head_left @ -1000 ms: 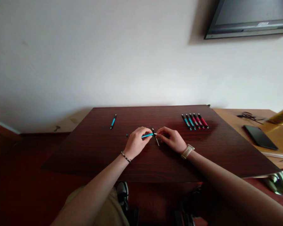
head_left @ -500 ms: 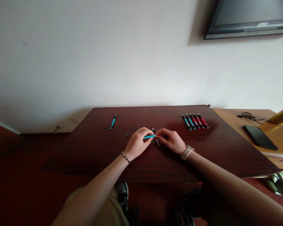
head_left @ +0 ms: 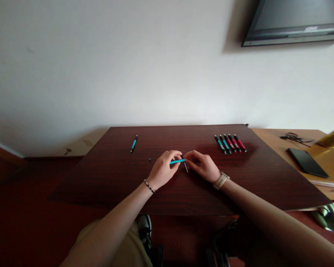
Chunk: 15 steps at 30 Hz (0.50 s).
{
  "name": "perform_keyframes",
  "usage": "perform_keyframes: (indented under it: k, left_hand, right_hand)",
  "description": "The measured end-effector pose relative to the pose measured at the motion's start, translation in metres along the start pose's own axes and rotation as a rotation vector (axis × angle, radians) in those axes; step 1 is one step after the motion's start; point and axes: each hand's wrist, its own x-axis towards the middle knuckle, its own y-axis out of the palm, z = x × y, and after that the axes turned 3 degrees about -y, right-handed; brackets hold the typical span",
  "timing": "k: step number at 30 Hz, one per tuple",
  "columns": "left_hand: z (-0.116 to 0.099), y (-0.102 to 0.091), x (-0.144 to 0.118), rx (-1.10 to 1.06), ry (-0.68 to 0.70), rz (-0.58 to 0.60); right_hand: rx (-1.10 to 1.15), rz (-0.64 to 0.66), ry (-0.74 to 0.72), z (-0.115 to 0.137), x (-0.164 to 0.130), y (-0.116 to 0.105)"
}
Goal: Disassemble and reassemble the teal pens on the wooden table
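Both hands meet at mid-table (head_left: 114, 185), w/ the left hand (head_left: 163, 172) pinching a blue pen barrel (head_left: 177, 161) between thumb and fingers, barrel lying roughly level just above the tabletop. Right hand (head_left: 203, 166) has its fingertips closed at the barrel's right end; what they pinch there is too small to make out. A thin pale stick (head_left: 186, 167), prob. a refill, lies on the wood just below the two hands, partly hidden by the fingers. A tiny dark bit (head_left: 149, 160) sits left of the left hand; can't tell what it is.

Count: 1 blue pen (head_left: 133, 143) alone at far left, 5 pens in a row (head_left: 230, 143) at far right, 2 blue and 3 red, side by side.

On the lighter side desk (head_left: 275, 139): 1 black phone (head_left: 306, 162), 1 tangle of cable (head_left: 294, 137), and a yellow thing (head_left: 332, 138) cut off by the frame edge. A screen (head_left: 294, 20) on the wall is cut off at top right.
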Motion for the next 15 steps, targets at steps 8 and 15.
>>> perform_keyframes:
  k: [8,15]
  left_hand:
    - [0.0005,0.0001,-0.0005,0.032,0.000,0.033]
    - [0.0005,0.0003,-0.0008,0.027,0.000,0.013]
  right_hand:
    - [0.012,0.039,-0.025,0.0048,-0.0004,0.0001]
    - [-0.012,0.046,-0.024,0.0045,-0.0009,0.0001]
